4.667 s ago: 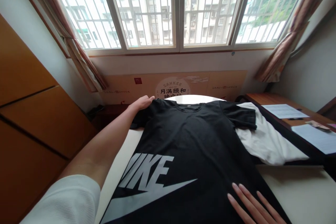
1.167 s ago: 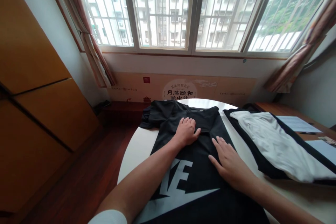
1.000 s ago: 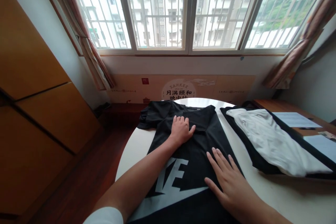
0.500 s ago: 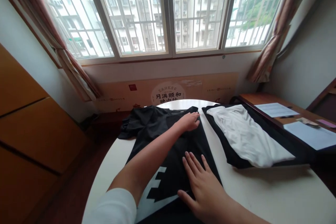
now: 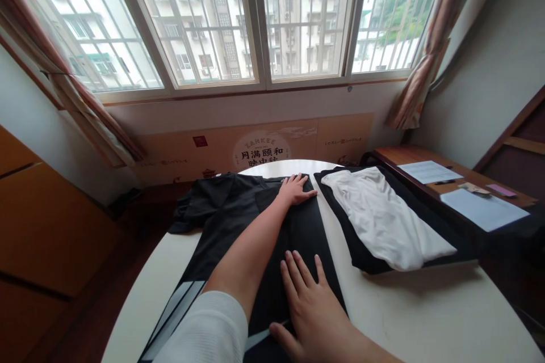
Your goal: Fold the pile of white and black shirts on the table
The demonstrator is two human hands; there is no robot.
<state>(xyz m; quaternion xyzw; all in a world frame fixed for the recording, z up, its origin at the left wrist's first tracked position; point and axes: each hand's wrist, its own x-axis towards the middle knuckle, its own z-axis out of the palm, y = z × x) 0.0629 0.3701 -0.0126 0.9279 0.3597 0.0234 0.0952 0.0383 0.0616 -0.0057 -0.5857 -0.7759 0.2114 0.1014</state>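
Observation:
A black T-shirt point(image 5: 225, 221) with a grey print lies spread on the round white table point(image 5: 383, 317), its right side in a straight edge and a sleeve sticking out to the left. My left hand point(image 5: 296, 189) rests flat on the shirt's far end near the collar, fingers spread. Closer to me, my right hand point(image 5: 313, 300) lies flat on the shirt near its right edge, fingers apart. Neither hand grips the cloth. The lower part of the shirt is partly hidden behind my left arm and sleeve.
Right of the shirt, a white garment point(image 5: 383, 215) lies on folded black clothes point(image 5: 447, 238). A wooden desk point(image 5: 392, 156) with papers point(image 5: 481, 209) stands at the right. Beyond the table are a printed cardboard panel point(image 5: 170, 153) and a barred window.
My left hand has spread its fingers and settled flat by the collar. The right hand remains flat on the shirt. The view has shifted slightly to the right.

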